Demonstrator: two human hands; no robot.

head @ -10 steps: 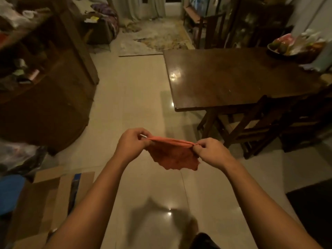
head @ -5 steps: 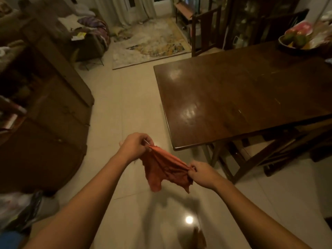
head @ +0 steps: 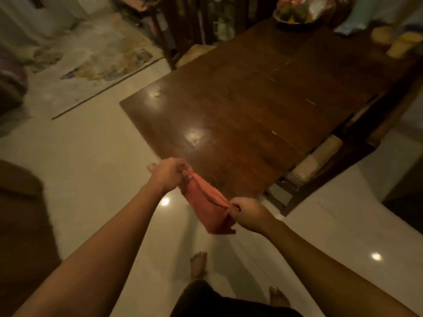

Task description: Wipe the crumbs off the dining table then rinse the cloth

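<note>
Left hand (head: 169, 173), right hand (head: 248, 212) pinch cloth (head: 207, 205) between.

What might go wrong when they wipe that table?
Crumbs pushed off the table edge would likely land on the shiny floor near the bare feet. The left hand and right hand only pinch the cloth by its ends, so it may wipe badly while bunched. A long swipe might bump the fruit bowl at the far end.
</note>
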